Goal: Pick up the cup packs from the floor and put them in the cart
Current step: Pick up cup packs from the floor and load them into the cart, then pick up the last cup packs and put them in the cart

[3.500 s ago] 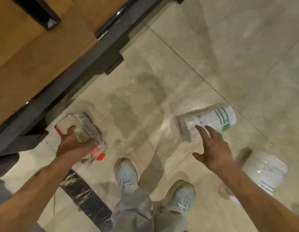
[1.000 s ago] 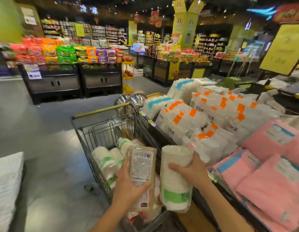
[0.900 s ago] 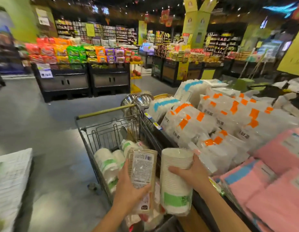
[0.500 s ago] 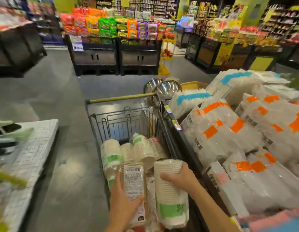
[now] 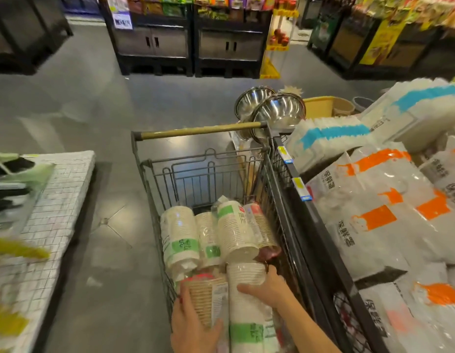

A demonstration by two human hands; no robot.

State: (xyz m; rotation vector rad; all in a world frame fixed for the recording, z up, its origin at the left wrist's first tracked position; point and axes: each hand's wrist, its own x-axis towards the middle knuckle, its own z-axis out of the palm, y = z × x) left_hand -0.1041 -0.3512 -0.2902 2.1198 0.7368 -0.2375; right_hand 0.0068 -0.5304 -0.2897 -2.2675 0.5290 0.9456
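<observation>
A wire shopping cart (image 5: pixel 201 171) with a wooden handle stands in front of me. Several white cup packs (image 5: pixel 180 238) with green labels lie in its basket. My left hand (image 5: pixel 193 324) grips a brown-ribbed cup pack (image 5: pixel 206 294) with a red top, held low inside the near end of the cart. My right hand (image 5: pixel 267 289) grips a white cup pack (image 5: pixel 246 317) with a green band beside it, also down in the basket among the other packs.
A shelf of white bags (image 5: pixel 389 205) with orange and blue marks runs along the cart's right side. Steel bowls (image 5: pixel 274 110) sit beyond the handle. A white gridded display (image 5: pixel 55 210) stands at left. Grey floor (image 5: pixel 99 110) lies ahead, with dark shelf units behind.
I picked two packs off the floor and stood up at the cart. Over the last second both hands have lowered their packs into the basket, and my view has tilted downward.
</observation>
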